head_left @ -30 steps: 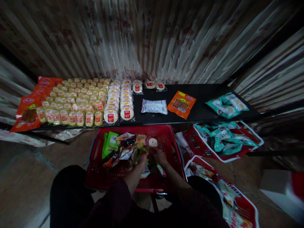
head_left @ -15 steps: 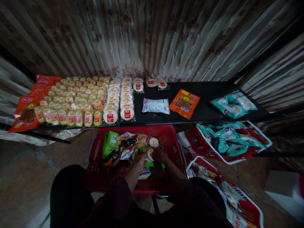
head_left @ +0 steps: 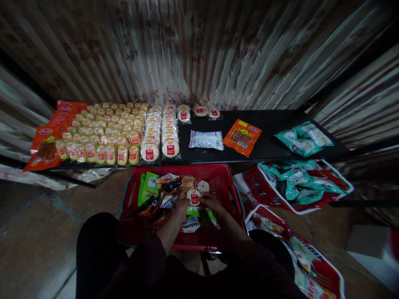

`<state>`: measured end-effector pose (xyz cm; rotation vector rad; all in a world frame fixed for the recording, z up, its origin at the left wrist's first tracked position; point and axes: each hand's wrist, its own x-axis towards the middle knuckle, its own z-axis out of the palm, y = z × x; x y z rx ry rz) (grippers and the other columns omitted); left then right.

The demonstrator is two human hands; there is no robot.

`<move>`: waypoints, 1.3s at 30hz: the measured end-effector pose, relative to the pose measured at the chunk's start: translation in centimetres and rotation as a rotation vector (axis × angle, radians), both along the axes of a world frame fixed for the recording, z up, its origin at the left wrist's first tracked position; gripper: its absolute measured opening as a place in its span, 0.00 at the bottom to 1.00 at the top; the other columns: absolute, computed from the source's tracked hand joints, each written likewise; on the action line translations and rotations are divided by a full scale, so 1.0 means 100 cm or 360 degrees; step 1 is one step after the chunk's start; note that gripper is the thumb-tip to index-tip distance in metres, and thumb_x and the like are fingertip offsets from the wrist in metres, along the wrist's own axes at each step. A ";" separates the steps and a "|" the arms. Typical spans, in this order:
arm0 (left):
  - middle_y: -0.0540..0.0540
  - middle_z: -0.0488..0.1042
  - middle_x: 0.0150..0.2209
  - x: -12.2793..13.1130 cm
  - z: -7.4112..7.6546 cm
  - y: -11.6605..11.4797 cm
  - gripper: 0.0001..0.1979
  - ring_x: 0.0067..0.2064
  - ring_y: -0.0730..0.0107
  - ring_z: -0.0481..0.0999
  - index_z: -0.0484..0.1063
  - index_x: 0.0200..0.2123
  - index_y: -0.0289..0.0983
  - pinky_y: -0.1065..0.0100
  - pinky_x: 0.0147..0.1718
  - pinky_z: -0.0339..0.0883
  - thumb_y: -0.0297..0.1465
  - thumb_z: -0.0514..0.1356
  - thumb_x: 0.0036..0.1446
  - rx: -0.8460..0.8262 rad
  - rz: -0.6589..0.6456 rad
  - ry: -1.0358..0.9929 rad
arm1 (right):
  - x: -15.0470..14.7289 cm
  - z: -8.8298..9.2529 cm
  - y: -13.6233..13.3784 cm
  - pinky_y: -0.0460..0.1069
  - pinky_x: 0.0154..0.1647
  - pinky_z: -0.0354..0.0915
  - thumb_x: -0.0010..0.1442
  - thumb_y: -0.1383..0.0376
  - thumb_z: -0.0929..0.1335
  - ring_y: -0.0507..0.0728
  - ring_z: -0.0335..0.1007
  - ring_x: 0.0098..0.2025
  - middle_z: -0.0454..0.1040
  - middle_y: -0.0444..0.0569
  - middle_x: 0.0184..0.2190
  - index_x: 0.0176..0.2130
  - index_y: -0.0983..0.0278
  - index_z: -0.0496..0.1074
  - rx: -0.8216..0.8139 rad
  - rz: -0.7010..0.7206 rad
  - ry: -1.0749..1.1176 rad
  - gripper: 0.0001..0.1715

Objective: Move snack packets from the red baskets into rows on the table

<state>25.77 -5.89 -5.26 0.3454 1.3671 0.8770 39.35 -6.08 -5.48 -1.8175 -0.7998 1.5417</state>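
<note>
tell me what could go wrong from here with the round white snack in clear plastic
The round white snack in clear plastic, pinched between the left hand and right hand, might break if squeezed.
It could slip down among the mixed packets crowding the red plastic basket.
A bump could topple the wrapped yellow cakes standing near the black shelf's front edge.

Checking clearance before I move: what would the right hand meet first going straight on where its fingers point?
The right hand would likely meet first the round packet held between it and the left hand; exact depth is unclear.
</note>
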 end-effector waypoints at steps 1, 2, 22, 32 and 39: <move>0.45 0.77 0.43 -0.002 0.004 0.003 0.33 0.42 0.63 0.77 0.72 0.48 0.37 0.67 0.38 0.71 0.16 0.54 0.35 0.0023 0.0039 -0.0076 | -0.001 0.004 0.000 0.47 0.28 0.65 0.41 0.62 0.73 0.53 0.71 0.25 0.74 0.41 0.20 0.29 0.63 0.69 0.0016 -0.0100 0.0115 0.13; 0.45 0.78 0.43 -0.004 0.008 0.004 0.33 0.43 0.63 0.77 0.72 0.48 0.37 0.67 0.39 0.70 0.15 0.54 0.34 0.0057 0.0066 -0.0156 | -0.002 0.007 0.000 0.46 0.27 0.64 0.39 0.63 0.74 0.53 0.70 0.23 0.73 0.40 0.19 0.29 0.63 0.69 0.0031 -0.0186 0.0207 0.15; 0.48 0.75 0.34 -0.012 0.040 0.000 0.14 0.36 0.71 0.75 0.70 0.36 0.37 0.69 0.39 0.67 0.22 0.61 0.42 0.0451 0.0208 -0.0013 | -0.022 0.061 -0.009 0.48 0.35 0.68 0.43 0.62 0.75 0.53 0.74 0.32 0.79 0.42 0.33 0.37 0.57 0.73 0.0052 -0.0523 0.0928 0.18; 0.49 0.74 0.31 -0.007 0.052 0.002 0.07 0.36 0.70 0.72 0.72 0.30 0.38 0.69 0.40 0.63 0.26 0.61 0.42 0.0368 0.0092 0.0086 | -0.035 0.064 -0.015 0.50 0.43 0.68 0.46 0.59 0.74 0.54 0.74 0.40 0.79 0.43 0.38 0.40 0.55 0.73 0.0194 -0.0432 0.0910 0.18; 0.46 0.76 0.34 -0.010 0.066 0.001 0.15 0.39 0.64 0.74 0.73 0.33 0.37 0.66 0.41 0.64 0.39 0.63 0.41 0.0204 0.0156 -0.0205 | -0.040 0.063 -0.017 0.54 0.51 0.65 0.47 0.55 0.73 0.58 0.71 0.49 0.76 0.46 0.46 0.45 0.55 0.74 0.0476 -0.0267 0.0588 0.24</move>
